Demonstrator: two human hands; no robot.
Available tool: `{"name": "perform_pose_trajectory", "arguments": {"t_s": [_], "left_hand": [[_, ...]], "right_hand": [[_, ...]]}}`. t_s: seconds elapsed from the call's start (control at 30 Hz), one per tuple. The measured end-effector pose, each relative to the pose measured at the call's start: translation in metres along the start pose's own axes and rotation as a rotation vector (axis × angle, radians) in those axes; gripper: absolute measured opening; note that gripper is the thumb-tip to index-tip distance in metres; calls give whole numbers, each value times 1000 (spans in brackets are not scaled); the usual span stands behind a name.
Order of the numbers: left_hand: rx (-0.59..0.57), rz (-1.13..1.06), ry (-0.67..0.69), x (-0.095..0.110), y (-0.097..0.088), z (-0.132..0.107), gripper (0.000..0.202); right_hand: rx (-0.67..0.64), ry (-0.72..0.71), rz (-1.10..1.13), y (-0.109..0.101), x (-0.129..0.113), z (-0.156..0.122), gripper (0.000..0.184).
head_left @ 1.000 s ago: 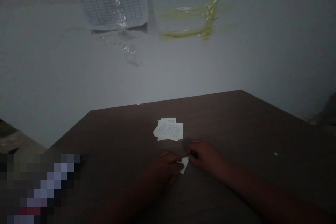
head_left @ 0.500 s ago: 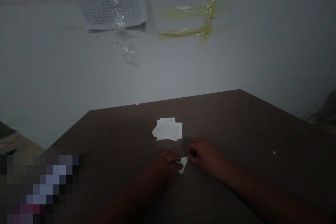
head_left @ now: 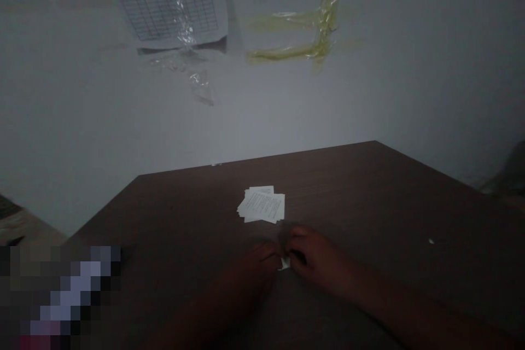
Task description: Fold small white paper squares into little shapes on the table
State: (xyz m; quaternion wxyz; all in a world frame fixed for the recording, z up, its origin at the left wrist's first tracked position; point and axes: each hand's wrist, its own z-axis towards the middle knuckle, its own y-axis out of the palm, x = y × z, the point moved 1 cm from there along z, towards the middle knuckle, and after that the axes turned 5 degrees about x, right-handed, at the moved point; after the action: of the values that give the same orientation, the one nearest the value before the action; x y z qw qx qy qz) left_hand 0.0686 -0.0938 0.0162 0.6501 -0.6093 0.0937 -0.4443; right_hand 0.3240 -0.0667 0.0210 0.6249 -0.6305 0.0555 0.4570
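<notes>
Head cam: paper slip (head_left: pixel 285 264) betw. your L hand (head_left: pixel 262 263) & R hand (head_left: pixel 310 253), nr. table (head_left: pixel 353 191) ctr.
Your fingertips both nearly closed, pinching slip edges. Prob. v. light, thin, creases/tears easily; best held by edges.

The person's bare left hand (head_left: pixel 264 262) and bare right hand (head_left: pixel 303 254) have slim fingers and smooth-looking, rounded backs. Behind the right hand, a narrow wrist leads into a bare forearm (head_left: pixel 369 287) that widens gradually; behind the left hand, a similarly tapered bare forearm (head_left: pixel 211 298) fades into shadow. Nails and creases are too dark and blurred to make out.
</notes>
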Motion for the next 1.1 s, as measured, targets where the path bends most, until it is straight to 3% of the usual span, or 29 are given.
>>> {"name": "perform_pose_trajectory", "arguments": {"t_s": [0.2,0.4,0.57,0.73,0.93,1.1], "left_hand": [[127,36,-51,-14,3,-4,52],[88,131,-154,-29,15,-1,41],[28,61,-169,-24,7,1,41],[169,-28,-187,-23,5,0,44],[261,-124,-319,-21,11,4,45],[321,-212,-321,-17,16,4,21]], "right_hand": [[10,39,39,1,-5,-2,18],[29,74,174,2,-8,-1,19],[48,108,222,4,-6,-2,17],[25,204,359,7,-4,-2,10],[72,291,488,15,1,6,11],[106,320,571,22,6,11,12]]}}
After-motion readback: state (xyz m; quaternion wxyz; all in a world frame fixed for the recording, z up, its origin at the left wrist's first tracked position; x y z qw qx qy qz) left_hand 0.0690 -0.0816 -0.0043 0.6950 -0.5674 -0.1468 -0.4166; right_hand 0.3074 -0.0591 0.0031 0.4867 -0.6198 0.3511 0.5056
